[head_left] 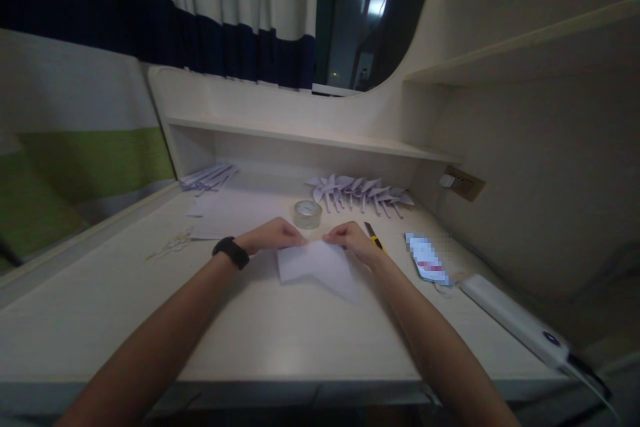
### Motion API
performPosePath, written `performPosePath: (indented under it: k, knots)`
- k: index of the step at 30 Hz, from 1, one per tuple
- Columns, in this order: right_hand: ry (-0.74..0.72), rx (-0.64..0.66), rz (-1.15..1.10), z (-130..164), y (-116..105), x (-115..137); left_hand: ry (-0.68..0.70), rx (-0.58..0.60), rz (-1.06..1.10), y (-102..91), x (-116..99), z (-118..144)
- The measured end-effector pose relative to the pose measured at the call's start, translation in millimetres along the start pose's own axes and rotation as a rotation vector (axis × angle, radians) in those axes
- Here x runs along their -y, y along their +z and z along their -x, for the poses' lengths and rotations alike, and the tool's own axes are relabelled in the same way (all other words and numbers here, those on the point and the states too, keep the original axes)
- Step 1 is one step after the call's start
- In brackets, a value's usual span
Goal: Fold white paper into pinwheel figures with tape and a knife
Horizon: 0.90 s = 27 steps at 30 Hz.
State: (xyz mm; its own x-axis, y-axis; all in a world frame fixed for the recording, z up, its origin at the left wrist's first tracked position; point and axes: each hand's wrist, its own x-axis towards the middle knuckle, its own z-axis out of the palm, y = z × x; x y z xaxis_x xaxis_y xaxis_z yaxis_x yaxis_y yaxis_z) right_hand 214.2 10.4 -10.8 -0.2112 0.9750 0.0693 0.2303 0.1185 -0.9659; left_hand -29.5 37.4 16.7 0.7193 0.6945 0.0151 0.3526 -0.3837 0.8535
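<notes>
A sheet of white paper (pixel 320 263), partly folded with pointed lower corners, lies on the desk between my hands. My left hand (pixel 277 235), with a black watch on its wrist, pinches the paper's upper left edge. At the upper right edge my right hand (pixel 353 239) is closed on the same sheet. Just beyond the hands stands a roll of clear tape (pixel 307 215). A yellow and black utility knife (pixel 375 237) lies right beside my right hand.
Several paper pinwheels (pixel 355 190) lie in a row at the back. Left are white sheets (pixel 240 207), rolled paper sticks (pixel 210 177) and thin pale strands (pixel 173 243). A phone (pixel 427 259) and a white power strip (pixel 515 320) lie right. A low shelf (pixel 300 133) spans the back.
</notes>
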Motion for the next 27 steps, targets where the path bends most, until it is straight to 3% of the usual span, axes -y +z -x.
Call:
performPosePath:
  k: [5,17,21,25,27]
  knots:
    - [0.017,0.084,-0.016,5.5,9.3,7.6,0.06,0.112,-0.036,15.2,-2.3,-2.3]
    - [0.007,0.29,0.132,12.0,12.2,17.1,0.053,0.169,-0.049,20.2,10.1,-8.2]
    - [0.067,0.337,0.181,11.3,-5.2,18.9,0.015,0.188,-0.011,16.4,14.3,-6.5]
    - [0.168,0.482,0.263,14.3,-33.6,23.3,-0.023,0.18,0.012,7.6,20.4,-4.5]
    - [0.199,0.473,0.338,16.8,-47.3,26.9,-0.015,0.153,-0.001,2.9,22.7,-3.9]
